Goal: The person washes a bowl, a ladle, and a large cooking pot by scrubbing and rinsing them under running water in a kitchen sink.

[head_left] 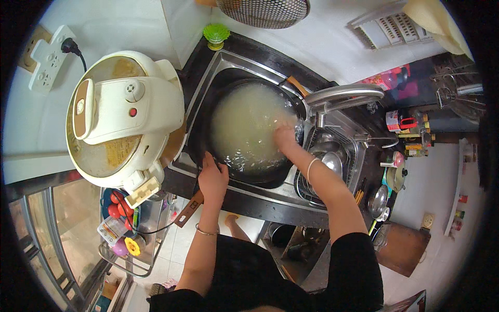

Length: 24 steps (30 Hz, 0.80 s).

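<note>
A large dark wok point(249, 177) sits in the stainless steel sink point(230, 58), filled with cloudy, pale yellowish water point(245, 124). My right hand point(285, 136) reaches into the right side of the water; its fingertips are blurred beneath the surface, so what they touch is hidden. At the wok's lower left rim rests my left hand point(213, 175), with its fingers near the edge beside the long brown handle point(190, 208). Whether the left fingers grip the rim cannot be told. Curved over the sink's right side is a metal faucet point(343, 93).
Left of the sink stands a cream electric pressure cooker point(132, 113). A wire rack point(353, 156) with metal bowls point(331, 162) lies to the right. A green ornamental dish point(216, 35) is at the back corner; a metal strainer point(265, 11) hangs above. Below left, a cart point(150, 249) holds tomatoes point(114, 211).
</note>
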Available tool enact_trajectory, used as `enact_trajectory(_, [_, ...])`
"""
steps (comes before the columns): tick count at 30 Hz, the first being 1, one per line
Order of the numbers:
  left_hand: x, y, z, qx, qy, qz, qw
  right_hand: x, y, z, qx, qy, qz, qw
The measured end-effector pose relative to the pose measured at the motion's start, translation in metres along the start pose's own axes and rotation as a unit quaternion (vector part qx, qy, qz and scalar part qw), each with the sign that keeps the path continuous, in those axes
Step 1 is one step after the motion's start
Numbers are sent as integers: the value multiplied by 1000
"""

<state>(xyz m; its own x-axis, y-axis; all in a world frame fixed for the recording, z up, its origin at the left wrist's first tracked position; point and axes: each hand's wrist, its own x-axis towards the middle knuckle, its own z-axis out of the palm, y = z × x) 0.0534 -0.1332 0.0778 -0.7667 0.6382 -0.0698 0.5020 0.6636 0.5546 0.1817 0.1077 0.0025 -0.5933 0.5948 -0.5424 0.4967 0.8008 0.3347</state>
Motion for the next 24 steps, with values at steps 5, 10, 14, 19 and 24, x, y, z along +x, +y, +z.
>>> enact_trajectory(5, [-2,0,6,20,27,21,999,18,5,0,-68,40,-16,997])
enact_trajectory(10, [-1,-1,2,16,13,13,1000,-3,-5,-4,9,56,3,998])
enact_trajectory(14, [-1,-8,5,16,31,24,999,-19,-14,17,28,117,35,992])
enact_trajectory(19, [0,1,1,5,-2,21,1000,-35,-12,38,116,217,91,965])
enact_trajectory(24, [1,-7,1,21,31,34,999,-65,-29,10,121,22,-8,992])
